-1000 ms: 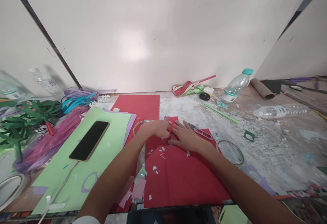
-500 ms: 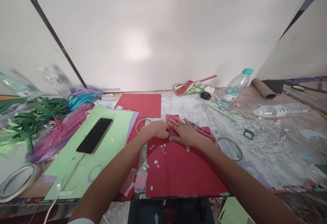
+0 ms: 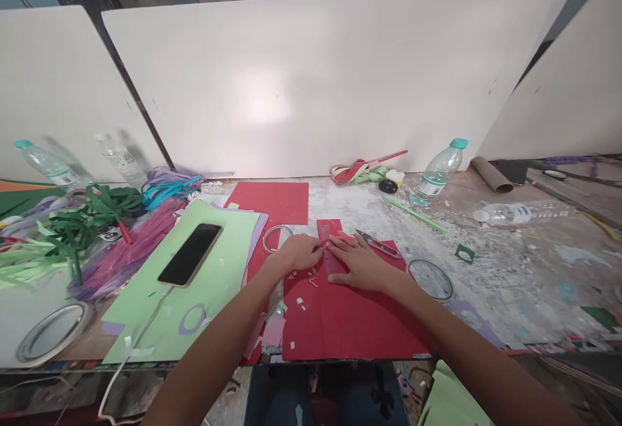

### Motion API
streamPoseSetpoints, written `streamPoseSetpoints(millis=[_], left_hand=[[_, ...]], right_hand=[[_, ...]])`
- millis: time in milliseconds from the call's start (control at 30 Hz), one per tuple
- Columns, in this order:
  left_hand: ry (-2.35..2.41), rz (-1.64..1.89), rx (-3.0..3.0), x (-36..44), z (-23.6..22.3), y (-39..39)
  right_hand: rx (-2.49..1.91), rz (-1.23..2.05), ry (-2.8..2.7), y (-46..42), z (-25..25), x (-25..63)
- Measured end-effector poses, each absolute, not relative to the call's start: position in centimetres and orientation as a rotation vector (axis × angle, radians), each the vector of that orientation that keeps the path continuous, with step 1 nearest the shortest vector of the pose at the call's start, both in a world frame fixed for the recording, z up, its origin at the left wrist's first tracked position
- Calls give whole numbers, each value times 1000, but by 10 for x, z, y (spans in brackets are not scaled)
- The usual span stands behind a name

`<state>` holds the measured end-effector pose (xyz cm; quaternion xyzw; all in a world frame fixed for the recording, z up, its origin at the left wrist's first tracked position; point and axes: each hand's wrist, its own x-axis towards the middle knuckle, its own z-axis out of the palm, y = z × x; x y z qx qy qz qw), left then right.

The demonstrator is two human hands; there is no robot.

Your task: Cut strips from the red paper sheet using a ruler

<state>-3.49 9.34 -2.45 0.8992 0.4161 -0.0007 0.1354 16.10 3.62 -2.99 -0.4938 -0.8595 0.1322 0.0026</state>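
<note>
A clear ruler-like strip (image 3: 332,270) lay on the large red paper (image 3: 359,325) in the middle of the table (image 3: 515,283), partly covered by the right hand (image 3: 362,264). That hand was laid over it with its fingers fanned apart. The left hand (image 3: 302,252) rested just beside the strip's left edge, its fingers curled together; whether they pinched anything could not be told.

The likeliest trouble was a slip: if the right palm pressed unevenly, the smooth strip could turn or slide on the paper. The loose paper scraps (image 3: 300,301) close to the left hand might work under it and lift one edge. The cutting tool (image 3: 389,248) lay just beside the right hand, its narrow end toward those fingers, so a careless sweep could knock it or bring a nick.

The ruler-like strip's long axis ran from the person toward the white board (image 3: 311,89), nearly straight ahead, with the far end leaning slightly left. The strip lay flat, and its far end reached past the right fingertips.
</note>
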Motion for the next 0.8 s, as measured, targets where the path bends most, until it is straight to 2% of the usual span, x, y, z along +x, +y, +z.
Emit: streamPoseSetpoints(millis=[800], left_hand=[[1136, 154, 2581, -39, -27, 93]], right_hand=[[-1457, 619, -2655, -31, -21, 155]])
